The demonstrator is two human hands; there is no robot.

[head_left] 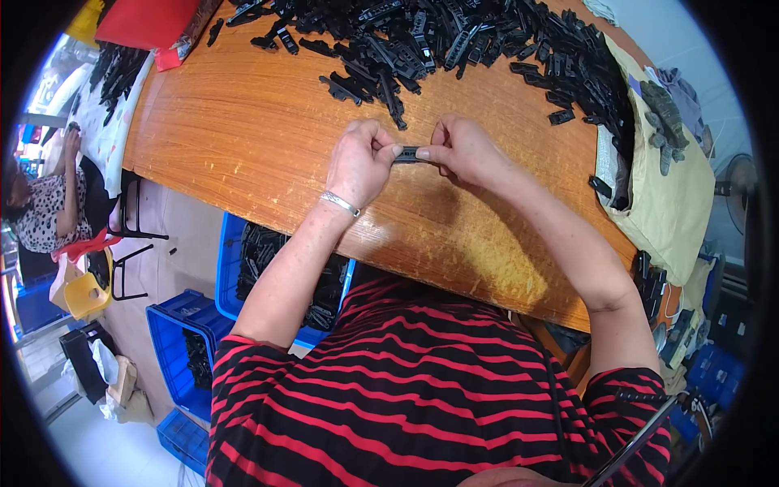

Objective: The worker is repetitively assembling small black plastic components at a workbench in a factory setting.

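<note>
Both hands are busy on one little black plastic part [409,154], and it's up over the middle of the wooden counter [268,138]. The left hand [357,166] has its fingers pinched shut on the part's left end, thumb pressed along it, and the right hand [475,154] has the other end the same way, so just a short stretch shows between the two thumbs. The part sits about level; can't tell if it's touching the counter or just off it. There's a silvery bracelet [339,203] on the left wrist, and the person's striped shirt [389,373] is right up against the near edge of the counter.

A big messy pile [389,40] of similar black parts covers the far side of the counter, with a few strays spilling toward its middle. At the counter's right end there's a cream sack [677,211] with more black bits at its mouth and a mottled glove [665,126] lying on it. A red bag [150,28] sits at the far left corner of the counter.

Under the counter's near edge, on the left, a blue crate [225,280] is loaded with black parts, and another blue bin [166,365] stands just beside it. Way off left of the counter, a co-worker in a spotted top [49,215] sits near a yellow stool [89,299].
</note>
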